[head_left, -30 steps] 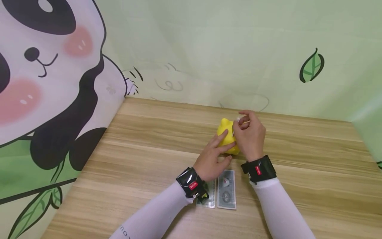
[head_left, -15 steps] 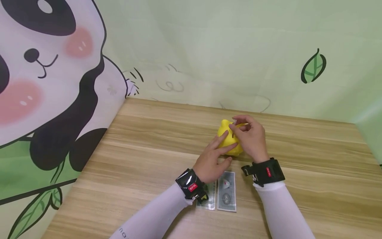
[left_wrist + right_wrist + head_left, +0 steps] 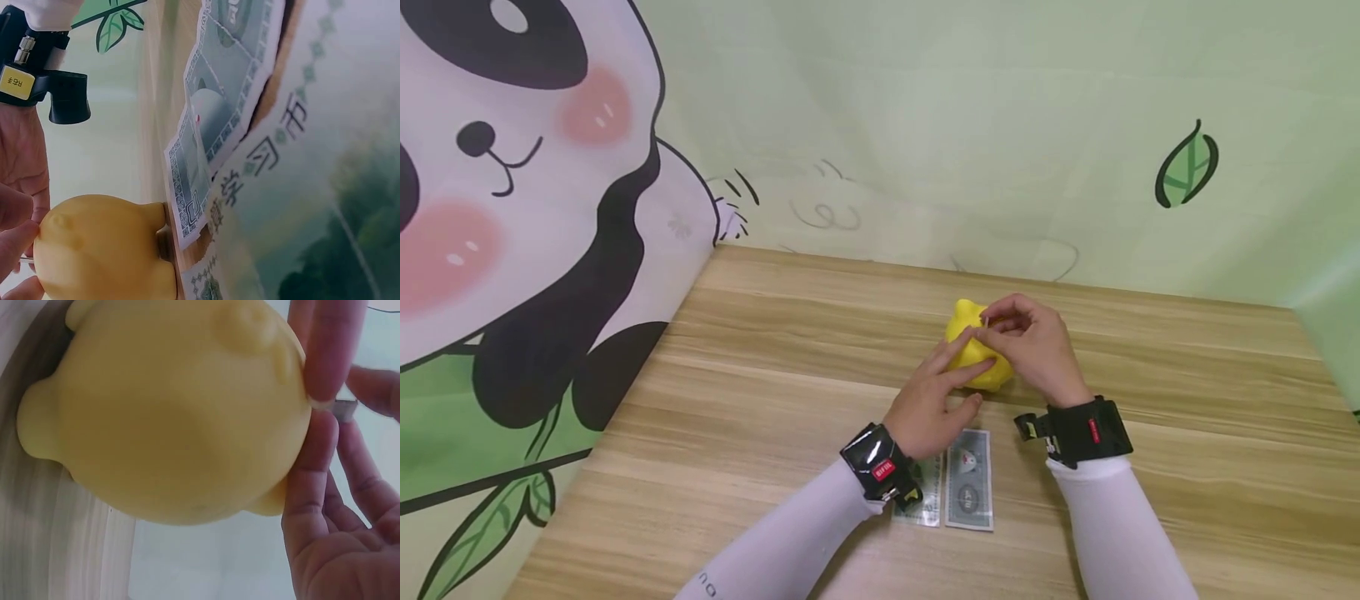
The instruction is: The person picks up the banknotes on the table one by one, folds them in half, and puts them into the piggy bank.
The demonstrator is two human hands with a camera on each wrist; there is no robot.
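A yellow piggy bank (image 3: 974,352) stands on the wooden table. My left hand (image 3: 928,408) rests on its near left side with fingers spread straight. My right hand (image 3: 1037,346) is at its top, thumb and fingers pinching a small folded paper note (image 3: 345,410) right at the slot. Only a short grey-white end shows between the fingertips; the slot is mostly hidden by the fingers. Below the left hand lie two play-money notes side by side, a grey-blue note (image 3: 968,481) and a greenish note (image 3: 928,500) partly covered by the left wrist strap.
The wooden table (image 3: 760,400) runs back to a pale green cloth backdrop (image 3: 925,150) with a printed leaf. A large panda print (image 3: 647,192) covers the left side. Black camera straps (image 3: 1090,431) sit on both wrists over white sleeves.
My right hand's fingertips have come down and closer over the piggy bank's slot, and less of the folded note shows. The right wrist has swung slightly right; the left hand stays put.
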